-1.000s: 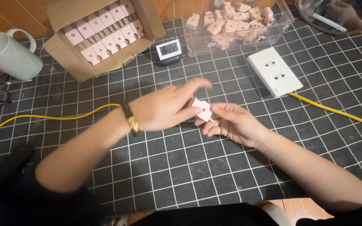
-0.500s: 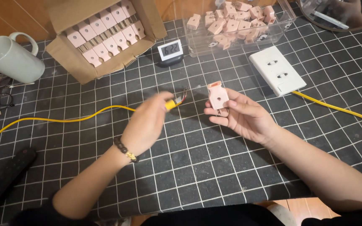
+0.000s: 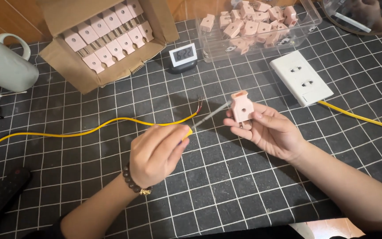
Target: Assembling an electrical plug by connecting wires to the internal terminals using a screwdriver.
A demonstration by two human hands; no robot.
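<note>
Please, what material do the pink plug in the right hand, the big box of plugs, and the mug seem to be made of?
The pink plug looks like moulded plastic: smooth, matte, evenly coloured, with a round hole. The box appears to be brown corrugated cardboard, with folded flaps and raw edges. The mug seems glazed ceramic, pale green-grey with a soft sheen, though enamel cannot be ruled out.

Black gridded mat point(image 3: 253, 186) with cardboard box point(image 3: 67, 66), mug point(image 3: 3, 66), yellow cable point(image 3: 89, 130), white socket point(image 3: 300, 77).
</note>
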